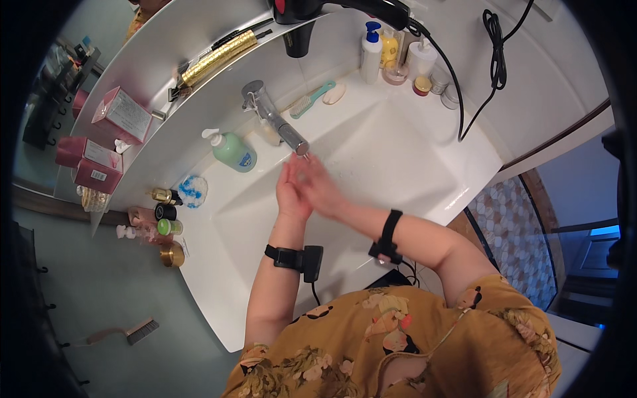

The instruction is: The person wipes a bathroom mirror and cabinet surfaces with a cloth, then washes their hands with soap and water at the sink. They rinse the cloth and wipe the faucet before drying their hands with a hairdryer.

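Note:
Over the white washbasin [398,154], my left hand [292,198] is held palm inward with its fingers pointing up toward the spout. My right hand [321,189] lies against it, blurred by motion, its fingers extended. The palms overlap, so the space between them is hidden; no object shows in either hand. Just above the fingertips is the end of a chrome faucet [286,130], with a little water at its mouth. A green pump bottle [235,151] stands on the rim to the left of the faucet. Black straps with small devices circle both forearms.
A turquoise-handled brush [312,99] and an oval soap bar [334,93] lie behind the basin. Bottles and jars, including a blue-topped pump bottle [371,54], crowd the back right corner. A black hair dryer [298,20] and gold clipper [219,57] rest on the curved shelf.

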`<state>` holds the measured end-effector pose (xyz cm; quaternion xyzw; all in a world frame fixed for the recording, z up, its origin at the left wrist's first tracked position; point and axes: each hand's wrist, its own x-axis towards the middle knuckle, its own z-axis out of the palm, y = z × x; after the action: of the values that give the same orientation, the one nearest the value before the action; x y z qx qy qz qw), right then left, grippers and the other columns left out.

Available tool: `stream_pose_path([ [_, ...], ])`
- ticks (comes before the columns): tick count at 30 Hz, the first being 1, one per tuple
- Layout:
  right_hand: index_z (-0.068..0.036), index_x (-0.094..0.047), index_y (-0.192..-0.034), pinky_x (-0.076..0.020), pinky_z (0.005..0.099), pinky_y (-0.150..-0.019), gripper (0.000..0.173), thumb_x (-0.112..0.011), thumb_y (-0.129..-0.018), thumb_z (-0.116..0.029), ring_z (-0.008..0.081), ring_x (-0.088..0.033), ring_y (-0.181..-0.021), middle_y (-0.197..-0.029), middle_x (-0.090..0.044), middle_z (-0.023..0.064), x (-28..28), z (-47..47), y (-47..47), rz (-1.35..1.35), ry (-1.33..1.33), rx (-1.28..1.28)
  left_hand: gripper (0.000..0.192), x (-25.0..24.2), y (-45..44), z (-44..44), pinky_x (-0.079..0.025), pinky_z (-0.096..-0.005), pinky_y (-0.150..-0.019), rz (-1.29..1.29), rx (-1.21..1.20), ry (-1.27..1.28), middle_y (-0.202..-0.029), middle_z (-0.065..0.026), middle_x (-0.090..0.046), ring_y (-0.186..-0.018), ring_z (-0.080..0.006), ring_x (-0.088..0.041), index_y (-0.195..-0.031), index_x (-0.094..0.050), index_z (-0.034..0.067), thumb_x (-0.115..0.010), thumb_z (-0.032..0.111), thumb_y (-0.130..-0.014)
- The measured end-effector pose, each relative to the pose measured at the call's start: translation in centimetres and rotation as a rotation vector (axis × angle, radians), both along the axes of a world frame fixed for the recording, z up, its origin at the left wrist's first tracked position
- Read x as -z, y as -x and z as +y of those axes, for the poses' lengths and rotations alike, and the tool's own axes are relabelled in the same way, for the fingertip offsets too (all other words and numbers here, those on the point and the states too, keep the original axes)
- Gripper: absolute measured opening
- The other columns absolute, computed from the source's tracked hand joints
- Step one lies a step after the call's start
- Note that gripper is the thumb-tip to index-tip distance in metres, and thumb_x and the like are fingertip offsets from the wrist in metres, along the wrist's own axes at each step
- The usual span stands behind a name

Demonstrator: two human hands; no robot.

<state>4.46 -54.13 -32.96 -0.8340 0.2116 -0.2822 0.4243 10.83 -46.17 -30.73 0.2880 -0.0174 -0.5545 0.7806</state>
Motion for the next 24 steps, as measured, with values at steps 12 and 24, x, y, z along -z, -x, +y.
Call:
stream_pose_path([
  [12,-0.01,-0.041,-0.148,-0.0338,0.0475,-0.111,0.057,-0.058,-0.097,-0.029,0.0387,-0.035,-0.141,-0.151,-0.037,0.0262,-2.3,1.3,1.6,0.018,-0.159,-0.093,0.074,-2.7,-0.2,0.5,-0.022,-0.0447,-0.119,0.013,-0.077,0.036,-0.152,-0.0069,-0.038,-0.142,-0.0265,-0.032,-0.157,-0.017,0.012,-0.035,0.057,-0.101],
  [24,-0.003,-0.062,-0.109,-0.0489,0.0355,-0.065,0.027,-0.055,-0.099,-0.028,0.0193,-0.061,-0.069,-0.078,-0.063,0.0091,0.0,-1.6,0.3,0.034,-0.582,0.093,0.078,-1.9,0.1,2.1,-0.009,-0.045,-0.118,-0.156,-0.064,-0.238,-0.164,-0.0045,-0.019,-0.149,-0.0218,-0.018,-0.158,-0.013,0.014,-0.031,0.062,-0.1],
])
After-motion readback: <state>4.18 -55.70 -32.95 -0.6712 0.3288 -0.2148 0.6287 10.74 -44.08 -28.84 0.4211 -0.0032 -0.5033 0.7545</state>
